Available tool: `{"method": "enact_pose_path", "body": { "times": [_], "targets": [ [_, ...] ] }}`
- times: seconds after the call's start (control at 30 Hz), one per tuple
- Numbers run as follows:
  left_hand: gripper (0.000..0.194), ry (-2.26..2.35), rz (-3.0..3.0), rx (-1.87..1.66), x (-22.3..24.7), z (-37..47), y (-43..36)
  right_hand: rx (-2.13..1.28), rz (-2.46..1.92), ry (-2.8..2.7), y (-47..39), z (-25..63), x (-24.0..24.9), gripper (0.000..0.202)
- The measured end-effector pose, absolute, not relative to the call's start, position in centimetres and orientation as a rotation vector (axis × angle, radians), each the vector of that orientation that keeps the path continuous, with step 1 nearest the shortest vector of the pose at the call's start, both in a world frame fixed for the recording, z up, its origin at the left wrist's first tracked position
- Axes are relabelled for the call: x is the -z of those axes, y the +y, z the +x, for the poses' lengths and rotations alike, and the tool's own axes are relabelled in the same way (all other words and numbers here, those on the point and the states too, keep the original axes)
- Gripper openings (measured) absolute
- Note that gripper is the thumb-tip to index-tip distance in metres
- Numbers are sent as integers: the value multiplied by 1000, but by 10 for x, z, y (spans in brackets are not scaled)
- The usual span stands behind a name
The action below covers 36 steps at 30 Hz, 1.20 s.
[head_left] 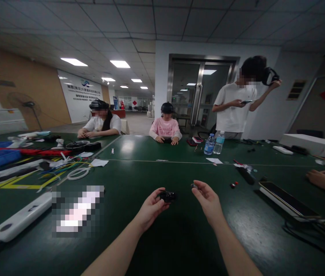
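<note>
Two water bottles [214, 143] carry blue labels, writing too small to read.

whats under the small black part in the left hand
Bare green table lies below the small black part, which the left hand holds above it. The fingers cover its near side.

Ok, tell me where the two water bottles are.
In the head view, the two water bottles stand upright, side by side, far across the green table, right of centre, in front of the standing person.
</note>
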<state>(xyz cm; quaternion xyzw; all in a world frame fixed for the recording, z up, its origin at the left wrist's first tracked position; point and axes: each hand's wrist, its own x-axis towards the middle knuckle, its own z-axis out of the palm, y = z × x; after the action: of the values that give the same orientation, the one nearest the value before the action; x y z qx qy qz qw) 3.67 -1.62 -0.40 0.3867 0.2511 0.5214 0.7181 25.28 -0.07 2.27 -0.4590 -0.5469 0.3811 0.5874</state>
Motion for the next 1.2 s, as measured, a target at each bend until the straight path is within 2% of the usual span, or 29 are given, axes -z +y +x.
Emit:
{"method": "enact_pose_path", "body": {
  "times": [0.4, 0.77, 1.03, 1.2],
  "targets": [
    [47, 585, 866, -1140, 2, 38, -18, -867, -1182, -1460, -4, 244, -22, 33],
    [44, 530, 854, -1149, 5, 41, -16, -832, -1105, -1622, -11, 221, -16, 24],
    [37, 493, 872, -1158, 12, 43, -16, -587, -1176, -1804, -15, 199, -11, 17],
    [38, 552, 877, -1149, 11, 45, -16, -569, -1196, -1838, -15, 205, -12, 17]
  ]
}}
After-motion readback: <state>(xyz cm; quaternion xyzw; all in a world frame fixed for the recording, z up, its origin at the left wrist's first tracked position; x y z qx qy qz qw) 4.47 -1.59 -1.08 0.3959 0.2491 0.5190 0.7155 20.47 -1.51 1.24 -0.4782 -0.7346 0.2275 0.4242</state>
